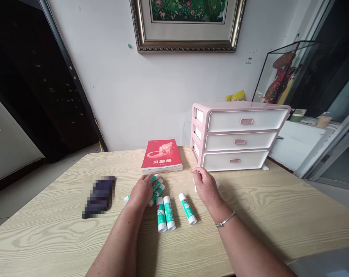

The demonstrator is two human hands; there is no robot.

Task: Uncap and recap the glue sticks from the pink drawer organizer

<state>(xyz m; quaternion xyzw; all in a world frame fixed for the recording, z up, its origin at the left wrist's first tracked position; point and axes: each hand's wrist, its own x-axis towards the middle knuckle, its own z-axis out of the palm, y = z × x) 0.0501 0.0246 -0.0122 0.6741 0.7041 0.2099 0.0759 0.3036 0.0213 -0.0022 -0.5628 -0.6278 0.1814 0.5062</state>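
Several green and white glue sticks lie on the wooden table. Two of them, a left one (pixel 161 215) and a right one (pixel 169 214), are side by side near the middle, and another glue stick (pixel 187 209) lies alone to their right. My left hand (pixel 142 189) is over the group further back, partly covering it; its fingertips are hidden, so its grip cannot be made out. My right hand (pixel 205 186) is closed, thumb against fingers, above a white object (pixel 217 185) mostly hidden behind it. Whatever it may hold is too small to tell.
A red book (pixel 162 155) lies at the table's back edge. Right of it stands a pink and white drawer unit (pixel 238 140) with a yellow packet (pixel 236 96) behind its top. A dark, pixelated item (pixel 99 197) is on the left of the table (pixel 47 227).
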